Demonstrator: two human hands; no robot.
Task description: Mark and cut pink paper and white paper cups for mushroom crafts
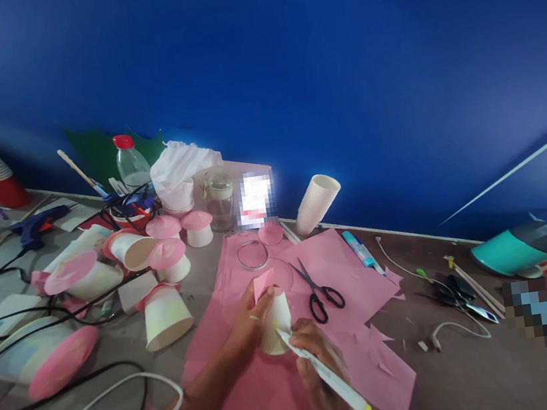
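Right hand point(320, 353): grip narrow, fingers and thumb wrapped round the marker.
Marker point(334, 382): white barrel, yellow-green tip, yellow end; long axis slanting from the tip, far and left, to the end, near and right.
Left hand point(248, 319): grip narrow, holding the paper cup from its left side, towards the far end.
Paper cup point(277, 322): one, white, between the two hands, just beyond and left of the right-hand grip; long axis roughly away from the wearer, wide rim near, narrow end far.
Tip to cup: marker tip at the cup wall, towards the wide rim, seemingly touching; marker axis crosses the cup axis at a slant.
Pink paper piece point(264, 280): one, at the cup's narrow end, under the left fingers; join hidden.
Pink sheets point(342, 270): several, beneath both hands.
Scissors point(317, 286): one pair, black handles, on the sheets, right of and beyond the cup; blades pointing away.
Pink-topped cups point(167, 318): group, left of the left hand, some upright, some lying.
Cup stack point(317, 202): white, nested, leaning, beyond the scissors.
Desk point(456, 369): brown-grey, carrying all the above.
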